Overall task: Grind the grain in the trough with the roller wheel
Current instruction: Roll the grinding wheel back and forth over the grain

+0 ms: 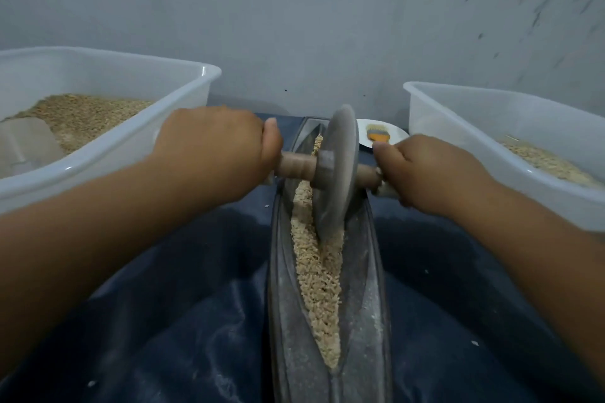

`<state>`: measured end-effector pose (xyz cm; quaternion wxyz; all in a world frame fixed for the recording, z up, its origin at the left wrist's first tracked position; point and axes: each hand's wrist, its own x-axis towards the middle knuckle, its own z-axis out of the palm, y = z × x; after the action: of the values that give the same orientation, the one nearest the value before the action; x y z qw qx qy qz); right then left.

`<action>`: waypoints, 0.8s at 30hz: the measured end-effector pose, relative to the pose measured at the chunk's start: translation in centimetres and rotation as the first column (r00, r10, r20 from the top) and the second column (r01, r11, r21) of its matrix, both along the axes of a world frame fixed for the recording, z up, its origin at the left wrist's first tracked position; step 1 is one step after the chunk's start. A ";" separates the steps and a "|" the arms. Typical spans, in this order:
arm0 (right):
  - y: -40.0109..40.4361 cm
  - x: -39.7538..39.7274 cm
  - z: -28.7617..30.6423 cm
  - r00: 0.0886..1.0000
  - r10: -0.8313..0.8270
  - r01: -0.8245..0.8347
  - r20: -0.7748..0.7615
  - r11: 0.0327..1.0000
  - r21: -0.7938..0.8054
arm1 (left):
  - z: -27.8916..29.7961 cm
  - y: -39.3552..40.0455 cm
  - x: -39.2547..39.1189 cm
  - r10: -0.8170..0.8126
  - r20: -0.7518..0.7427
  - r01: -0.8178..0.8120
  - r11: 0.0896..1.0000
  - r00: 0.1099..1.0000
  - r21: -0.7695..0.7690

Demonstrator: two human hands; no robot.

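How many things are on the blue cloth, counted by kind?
White plastic tubs: 2
Metal trough: 1
Roller wheel: 1
White plate: 1
Brush: 1
Total: 6

Grain-processing workroom: grain tubs, grinding trough.

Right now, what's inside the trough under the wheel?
Pale grain lies along the trough's groove, with the roller wheel standing in it. The grain directly beneath the wheel's rim is covered, so its state can't be seen.
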<state>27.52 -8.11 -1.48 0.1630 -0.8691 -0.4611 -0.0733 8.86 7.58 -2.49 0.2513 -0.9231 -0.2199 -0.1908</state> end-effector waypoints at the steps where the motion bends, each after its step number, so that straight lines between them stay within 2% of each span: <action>1: 0.7 0.6 -0.3 0.999 -0.013 0.010 0.052 0.999 0.048 | 0.4 0.6 0.8 0.044 0.080 -0.041 0.998 0.996 -0.038; 2: 1.3 1.0 -0.6 0.994 -0.030 0.020 0.103 0.995 0.099 | 0.7 1.3 1.7 0.011 0.093 -0.015 0.999 0.996 0.034; 4: 2.4 1.6 -0.9 0.977 -0.060 0.015 0.204 0.976 0.217 | 0.8 1.6 3.4 -0.003 0.125 -0.008 0.996 0.992 0.085; 7: 3.4 2.2 -1.3 0.967 -0.103 0.031 0.231 0.955 0.296 | 1.3 2.3 4.9 0.036 0.196 -0.044 0.998 0.980 0.038; 11: 3.1 2.6 -1.6 0.983 -0.083 0.048 0.162 0.976 0.213 | 1.8 1.7 5.2 0.017 0.285 -0.029 0.999 0.958 0.038; 14: 1.8 2.1 -1.8 0.991 -0.044 0.029 0.130 0.992 0.120 | 1.3 1.2 4.3 -0.027 0.294 0.014 0.999 0.955 0.045; 17: 0.4 1.3 -1.6 0.996 -0.031 0.025 0.085 0.997 0.068 | 1.0 0.4 3.0 -0.010 0.257 0.009 1.000 0.966 0.007; 20: -0.6 0.6 -1.2 1.000 0.007 -0.007 0.025 1.000 -0.004 | 1.0 -0.6 1.0 -0.079 0.136 0.073 0.996 0.988 0.049; 22: -1.2 -0.3 -0.3 0.998 0.026 -0.028 -0.059 0.999 -0.034 | 1.0 -1.3 -0.3 -0.082 0.082 0.083 0.996 0.993 -0.010; 24: -1.6 -1.0 0.5 0.992 0.026 -0.034 -0.125 0.997 -0.066 | 0.9 -2.0 -1.1 -0.019 0.130 0.034 0.992 0.991 -0.118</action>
<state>26.54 -9.69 -0.96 0.1629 -0.8700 -0.4654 -0.0009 7.79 5.57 -1.56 0.1781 -0.9251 -0.2346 -0.2397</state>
